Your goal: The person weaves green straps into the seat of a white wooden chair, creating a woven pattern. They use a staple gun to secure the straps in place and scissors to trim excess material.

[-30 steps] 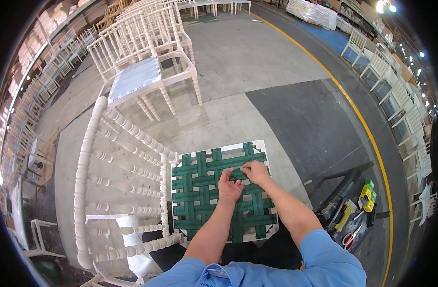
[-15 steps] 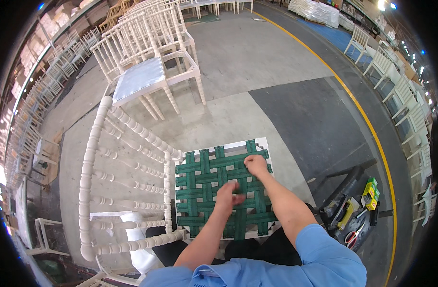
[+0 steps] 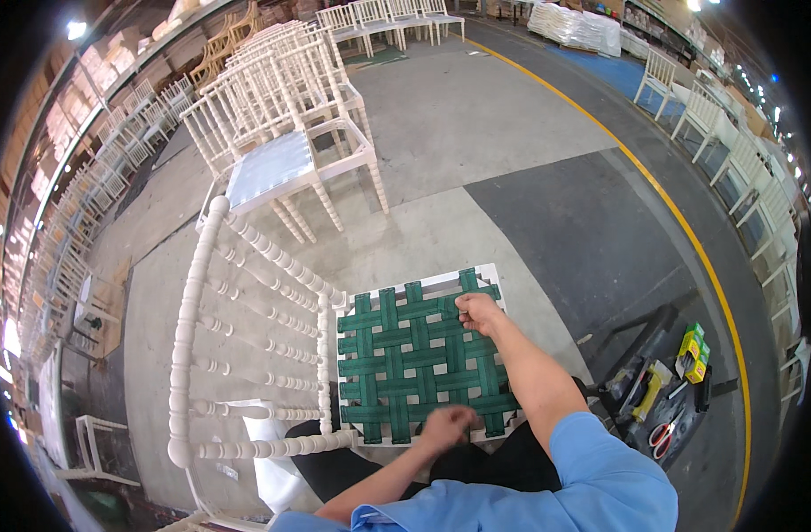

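Observation:
A white wooden chair (image 3: 191,332) with turned spindles stands in front of me, its back to the left. Green webbing straps (image 3: 421,359) cross over and under each other across the seat frame (image 3: 483,274). Near the far side of the seat, my right hand (image 3: 479,314) is closed in a pinch on the end of one green strap. My left hand (image 3: 448,427) is over the seat's near edge, smeared by motion; whether its fingers hold anything cannot be seen.
At my right, a black stand (image 3: 631,377) carries red-handled scissors (image 3: 662,436), a yellow-handled tool (image 3: 651,390) and yellow-green boxes (image 3: 692,353). More white chairs (image 3: 290,168) stand ahead, with others along both sides. A yellow line (image 3: 654,182) curves along the floor.
My left hand has moved from the middle of the seat toward its near edge. The right hand still pinches near the far side. The view has shifted slightly.

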Tool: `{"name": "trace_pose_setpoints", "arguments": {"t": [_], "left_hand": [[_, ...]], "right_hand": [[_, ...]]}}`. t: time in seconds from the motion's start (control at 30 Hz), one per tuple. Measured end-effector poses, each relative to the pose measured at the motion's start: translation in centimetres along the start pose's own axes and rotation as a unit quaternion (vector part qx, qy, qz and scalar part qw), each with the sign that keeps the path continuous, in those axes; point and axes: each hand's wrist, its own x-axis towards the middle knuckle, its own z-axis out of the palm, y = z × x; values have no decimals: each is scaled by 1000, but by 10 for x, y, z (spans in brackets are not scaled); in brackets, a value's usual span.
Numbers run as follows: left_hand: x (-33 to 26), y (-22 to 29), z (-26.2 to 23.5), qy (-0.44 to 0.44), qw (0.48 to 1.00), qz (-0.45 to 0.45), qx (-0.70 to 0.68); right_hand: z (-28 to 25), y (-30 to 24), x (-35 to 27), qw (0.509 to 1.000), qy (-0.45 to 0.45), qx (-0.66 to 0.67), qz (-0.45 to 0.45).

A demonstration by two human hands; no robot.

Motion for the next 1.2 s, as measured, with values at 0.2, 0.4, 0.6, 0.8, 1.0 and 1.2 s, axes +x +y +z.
{"name": "trace_pose_setpoints", "arguments": {"t": [0.2, 0.4, 0.6, 0.8, 1.0, 1.2], "left_hand": [[79, 86, -79, 334, 909, 247, 30], [104, 123, -105, 340, 885, 309, 77], [107, 125, -110, 231, 930, 226, -174], [102, 126, -107, 212, 923, 216, -237], [102, 128, -106, 176, 914, 196, -309], [101, 131, -108, 164, 921, 187, -300]], "right_hand": [[-7, -1, -15, 997, -53, -57, -24], [-8, -8, -40, 983, -70, -97, -137], [-1, 2, -50, 958, -61, -28, -280], [4, 1, -46, 946, -56, -70, -312], [13, -1, -67, 894, 47, -116, -430], [12, -10, -78, 831, 65, -212, -509]]}}
